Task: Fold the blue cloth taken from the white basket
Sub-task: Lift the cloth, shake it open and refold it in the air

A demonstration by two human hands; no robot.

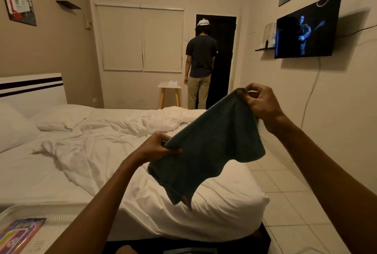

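The blue cloth [212, 147] hangs in the air above the foot corner of the bed, stretched slantwise between my two hands. My left hand [158, 146] pinches its lower left edge. Higher and further right, my right hand [260, 102] grips the top corner. The rest of the cloth droops loosely below, with a pinkish patch showing at its lowest tip. The white basket [51, 231] sits at the bottom left, partly cut off by the frame, with a colourful flat item inside.
A bed [91, 172] with rumpled white sheets and pillows [14, 129] fills the left and centre. A person [201, 63] stands with their back to me by a dark doorway, beside a small white side table [169, 92]. A wall TV [306, 29] hangs above the tiled floor [285, 202] at right.
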